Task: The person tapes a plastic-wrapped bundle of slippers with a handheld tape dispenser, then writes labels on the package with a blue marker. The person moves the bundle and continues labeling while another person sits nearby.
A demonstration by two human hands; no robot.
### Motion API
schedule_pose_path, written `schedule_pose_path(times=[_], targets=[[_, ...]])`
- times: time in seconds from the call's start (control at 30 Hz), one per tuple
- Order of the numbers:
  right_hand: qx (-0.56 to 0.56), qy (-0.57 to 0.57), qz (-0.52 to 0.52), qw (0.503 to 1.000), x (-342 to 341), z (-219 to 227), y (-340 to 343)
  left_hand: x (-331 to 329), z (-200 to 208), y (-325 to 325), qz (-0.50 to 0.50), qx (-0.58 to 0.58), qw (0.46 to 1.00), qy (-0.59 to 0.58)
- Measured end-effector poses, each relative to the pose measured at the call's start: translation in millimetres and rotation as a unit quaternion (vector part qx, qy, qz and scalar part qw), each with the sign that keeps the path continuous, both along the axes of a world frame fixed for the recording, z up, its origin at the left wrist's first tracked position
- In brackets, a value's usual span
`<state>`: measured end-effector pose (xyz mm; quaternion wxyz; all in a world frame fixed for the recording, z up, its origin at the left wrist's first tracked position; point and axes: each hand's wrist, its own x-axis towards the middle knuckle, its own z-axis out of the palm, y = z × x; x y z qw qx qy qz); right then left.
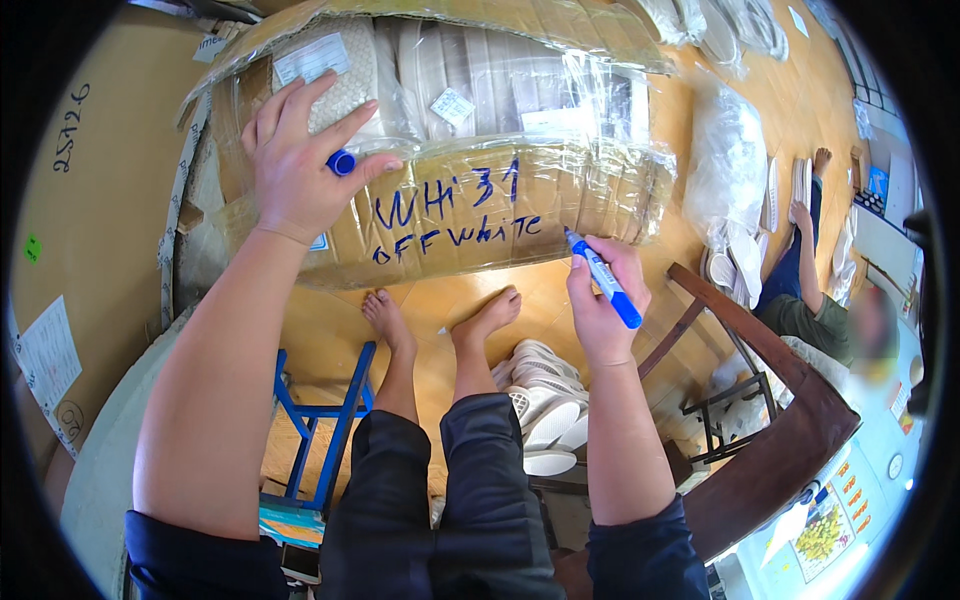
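Observation:
A cardboard box [330,255] wrapped in clear tape is in front of me, its top partly open over pale shoe soles [470,75]. My left hand [300,160] lies on the box with fingers spread, and a blue marker cap [341,162] is tucked between its thumb and index finger. In my right hand [612,300] is a blue and white marker [605,280], gripped near its tip. That tip is at the box's front flap, at the right end of two lines of blue handwriting [450,215]. Whether it touches the cardboard I cannot tell.
Between my feet and the right forearm lies a pile of white soles [545,400]. A blue metal stool frame [325,420] stands left of my legs, a brown wooden chair [780,440] to the right. Bagged soles [725,160] lie beyond, near another seated person [815,310].

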<state>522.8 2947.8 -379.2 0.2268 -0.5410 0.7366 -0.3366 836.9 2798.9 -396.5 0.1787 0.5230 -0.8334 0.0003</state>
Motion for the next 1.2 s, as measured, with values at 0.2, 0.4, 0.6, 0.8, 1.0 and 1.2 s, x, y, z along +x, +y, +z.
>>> schedule_pose_path(times=[0.2,0.4,0.6,0.8,1.0,1.2], targets=[[0.002,0.023,-0.002,1.0,2,4,-5,0,1,0,0.001,0.005,1.0,-0.012],[0.017,0.033,0.014,0.999,0,6,-10,-1,2,0,-0.001,0.003,1.0,-0.016],[0.018,0.04,0.019,0.999,-1,5,-16,-1,3,0,-0.004,0.0,1.0,-0.009],[0.026,0.039,0.027,0.999,-2,5,-13,-1,2,-1,-0.002,0.0,1.0,-0.004],[0.008,0.067,0.023,0.997,-2,4,-14,0,2,-1,-0.003,-0.004,1.0,-0.004],[0.002,0.079,0.008,0.997,-7,4,-13,-1,1,-1,0.002,-0.001,1.0,-0.003]])
